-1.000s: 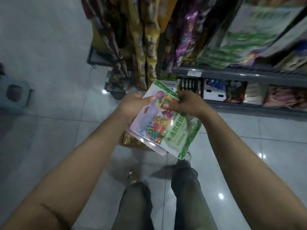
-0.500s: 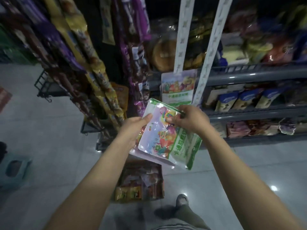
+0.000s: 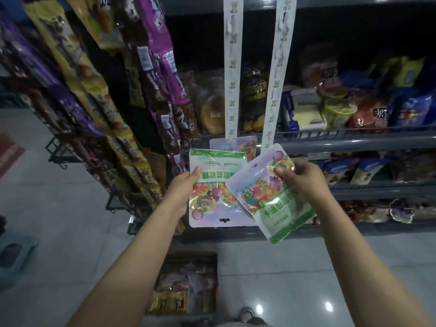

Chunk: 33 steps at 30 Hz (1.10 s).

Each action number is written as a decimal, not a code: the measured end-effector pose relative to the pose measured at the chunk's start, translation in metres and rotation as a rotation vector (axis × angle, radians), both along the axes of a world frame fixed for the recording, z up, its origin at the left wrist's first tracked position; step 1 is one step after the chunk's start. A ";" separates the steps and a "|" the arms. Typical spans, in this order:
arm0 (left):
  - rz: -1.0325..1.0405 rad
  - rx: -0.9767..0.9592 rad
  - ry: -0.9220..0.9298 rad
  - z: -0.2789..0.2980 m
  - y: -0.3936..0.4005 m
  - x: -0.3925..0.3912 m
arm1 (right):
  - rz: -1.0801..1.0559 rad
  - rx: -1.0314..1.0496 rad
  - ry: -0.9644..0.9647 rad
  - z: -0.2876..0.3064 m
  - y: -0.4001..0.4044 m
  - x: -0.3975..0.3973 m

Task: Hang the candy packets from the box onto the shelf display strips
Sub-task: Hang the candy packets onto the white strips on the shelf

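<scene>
The right hand (image 3: pixel 304 179) pinches the top corner of a candy packet (image 3: pixel 269 197), thumb and fingers clamped on its purple end, so the packet hangs tilted with its green end lowest. The left hand (image 3: pixel 182 187) grips the side edge of a second packet (image 3: pixel 213 192), which is upside down: its hang hole sits at the bottom edge and its green end at the top. Just above the right hand ends the right display strip (image 3: pixel 277 74); the left strip (image 3: pixel 232 67) hangs beside it and already carries one packet (image 3: pixel 236 143) at its lowest hook. The step in hand looks like hooking the right packet onto the right strip. To do it well, the hang hole should be found first, the packet turned square to the strip, and the hole slid fully over a low hook before the pinch lets go. The box (image 3: pixel 186 284) of remaining packets sits on the floor below.
</scene>
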<state>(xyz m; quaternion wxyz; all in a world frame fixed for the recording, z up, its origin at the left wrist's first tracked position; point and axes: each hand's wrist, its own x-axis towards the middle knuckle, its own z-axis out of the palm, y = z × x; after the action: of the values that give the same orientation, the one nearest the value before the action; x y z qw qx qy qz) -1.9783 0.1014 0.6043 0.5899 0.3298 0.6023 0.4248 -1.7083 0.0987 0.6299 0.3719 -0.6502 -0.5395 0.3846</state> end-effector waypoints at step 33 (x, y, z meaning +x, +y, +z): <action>-0.422 -0.362 -0.187 -0.081 0.010 0.006 | -0.061 -0.327 0.253 -0.078 -0.016 0.003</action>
<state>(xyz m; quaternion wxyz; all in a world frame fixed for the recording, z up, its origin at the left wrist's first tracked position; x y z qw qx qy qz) -1.9727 0.1112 0.5234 0.7674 0.2968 0.5295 0.2067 -1.7055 0.0828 0.5516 0.3377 -0.6644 -0.3989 0.5342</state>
